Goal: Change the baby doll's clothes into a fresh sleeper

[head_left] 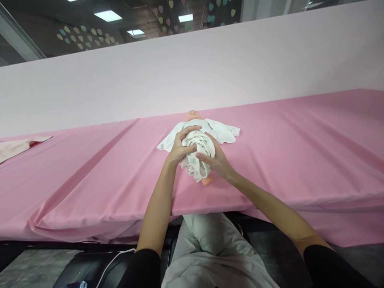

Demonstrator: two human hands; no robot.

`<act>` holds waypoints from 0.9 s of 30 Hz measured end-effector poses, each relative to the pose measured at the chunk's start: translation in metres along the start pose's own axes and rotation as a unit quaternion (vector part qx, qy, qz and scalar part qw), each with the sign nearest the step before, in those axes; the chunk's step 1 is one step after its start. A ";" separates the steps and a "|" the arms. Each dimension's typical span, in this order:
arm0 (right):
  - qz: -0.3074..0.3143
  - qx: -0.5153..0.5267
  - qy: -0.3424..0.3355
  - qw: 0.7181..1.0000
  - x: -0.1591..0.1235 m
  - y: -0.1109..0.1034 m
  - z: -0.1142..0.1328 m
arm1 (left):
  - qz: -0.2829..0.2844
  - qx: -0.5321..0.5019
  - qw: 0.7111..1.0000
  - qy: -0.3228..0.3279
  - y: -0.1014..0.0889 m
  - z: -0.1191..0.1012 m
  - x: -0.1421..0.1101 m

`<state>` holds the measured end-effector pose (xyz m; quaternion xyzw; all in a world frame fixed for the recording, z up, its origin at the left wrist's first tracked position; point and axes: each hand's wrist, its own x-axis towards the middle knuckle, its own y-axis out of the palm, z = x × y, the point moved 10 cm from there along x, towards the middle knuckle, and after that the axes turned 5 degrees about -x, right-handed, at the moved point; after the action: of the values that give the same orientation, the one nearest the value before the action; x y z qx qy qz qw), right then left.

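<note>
A bunched white baby garment (201,149) with a small green print is gathered between my two hands, its exact cut hidden by the folds. My left hand (181,147) curls around its left side, thumb across the front. From the right, my right hand (218,159) grips it with the thumb over the near folds. Beneath and behind the cloth lies a baby doll (193,116) on its back, head towards the wall. A white top (223,131) is spread about the doll's upper body. One doll foot (207,181) shows below the garment; the legs are otherwise covered.
Pink sheeting (294,160) with creases covers the table, whose front edge is by my knees. A pale cloth (21,147) lies at the far left. Behind the table rises a white wall (180,76) with glass above. A white cable (114,260) hangs at lower left.
</note>
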<state>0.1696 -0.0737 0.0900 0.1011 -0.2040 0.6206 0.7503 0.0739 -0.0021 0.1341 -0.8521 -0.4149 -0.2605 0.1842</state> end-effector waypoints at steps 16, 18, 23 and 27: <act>-0.108 -0.230 -0.067 0.965 -0.004 -0.019 0.011 | 0.082 -0.093 0.984 -0.130 0.027 0.011 -0.011; -0.105 -0.241 -0.089 0.961 -0.005 -0.017 0.015 | 0.091 -0.116 0.980 -0.131 0.030 0.010 -0.011; -0.108 -0.263 -0.135 0.949 -0.009 -0.012 0.025 | 0.102 -0.152 0.972 -0.148 0.036 0.014 -0.012; -0.127 -0.265 -0.128 0.947 -0.009 -0.015 0.027 | 0.089 -0.129 0.977 -0.141 0.030 0.012 -0.010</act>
<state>0.1776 -0.0956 0.1119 0.0023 -0.4409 0.4256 0.7902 0.0961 -0.0194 0.1161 -0.9304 -0.3222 -0.1714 0.0347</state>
